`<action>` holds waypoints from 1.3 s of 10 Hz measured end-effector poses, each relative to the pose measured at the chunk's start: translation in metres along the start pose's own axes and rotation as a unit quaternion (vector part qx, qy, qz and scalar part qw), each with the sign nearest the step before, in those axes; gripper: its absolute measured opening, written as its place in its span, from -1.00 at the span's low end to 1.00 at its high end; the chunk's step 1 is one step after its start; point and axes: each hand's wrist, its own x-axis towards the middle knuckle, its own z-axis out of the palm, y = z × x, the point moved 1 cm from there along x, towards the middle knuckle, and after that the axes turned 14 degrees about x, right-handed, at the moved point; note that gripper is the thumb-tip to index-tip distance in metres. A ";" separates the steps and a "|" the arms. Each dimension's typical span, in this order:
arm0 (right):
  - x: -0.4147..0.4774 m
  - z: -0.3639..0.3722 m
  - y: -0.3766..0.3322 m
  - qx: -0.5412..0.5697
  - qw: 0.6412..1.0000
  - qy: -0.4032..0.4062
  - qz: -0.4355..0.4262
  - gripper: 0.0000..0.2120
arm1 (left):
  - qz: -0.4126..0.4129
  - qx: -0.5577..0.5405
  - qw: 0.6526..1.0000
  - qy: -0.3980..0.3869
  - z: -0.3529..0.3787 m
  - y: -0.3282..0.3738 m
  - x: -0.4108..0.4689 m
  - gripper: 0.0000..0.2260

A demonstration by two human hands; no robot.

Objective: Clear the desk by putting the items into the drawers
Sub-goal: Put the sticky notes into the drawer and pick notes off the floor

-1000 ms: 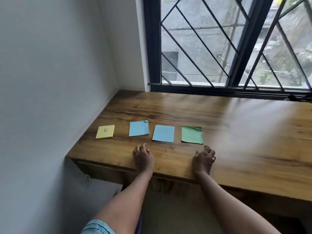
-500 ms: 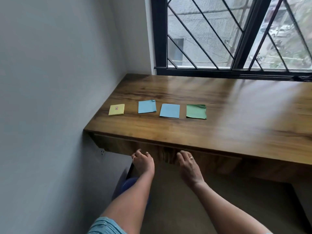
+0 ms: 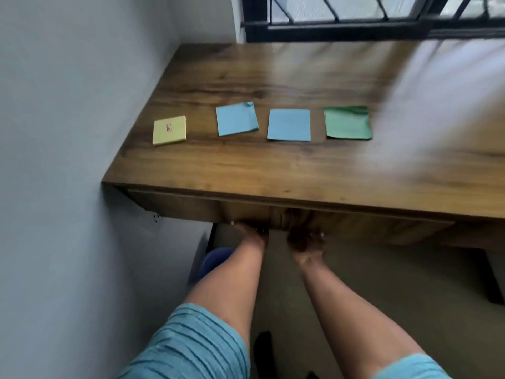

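Four sticky-note pads lie in a row on the wooden desk [image 3: 287, 165]: a yellow pad [image 3: 169, 130] at the left, then a blue pad [image 3: 236, 119] with a curled corner, a second blue pad [image 3: 289, 125], and a green pad [image 3: 347, 122]. Under the desk's front edge runs a closed wooden drawer front [image 3: 180, 205]. My left hand [image 3: 250, 233] and my right hand [image 3: 306, 242] are side by side at the bottom edge of that drawer front, fingers hooked under it and hidden in shadow.
A grey wall borders the desk on the left. A barred window [image 3: 382, 20] runs along the back. A blue object [image 3: 216, 259] sits on the floor under the desk, and a dark desk leg [image 3: 494, 277] stands at the right.
Both hands left the desktop, dropped below its front edge and now reach under the drawer front. The camera tilted downward. The pads have not moved.
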 end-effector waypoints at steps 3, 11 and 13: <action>-0.009 0.007 0.022 0.156 0.964 0.063 -0.208 -0.56 | 0.013 0.043 0.998 0.032 -0.027 -0.004 -0.015 -0.58; -0.151 0.009 0.031 -0.798 0.406 0.072 -0.440 -0.68 | 0.475 0.774 0.415 0.067 -0.052 0.012 -0.145 -0.67; -0.186 -0.013 0.050 -0.810 0.400 0.059 -0.425 -0.72 | 0.450 0.794 0.389 0.125 -0.083 -0.013 -0.169 -0.63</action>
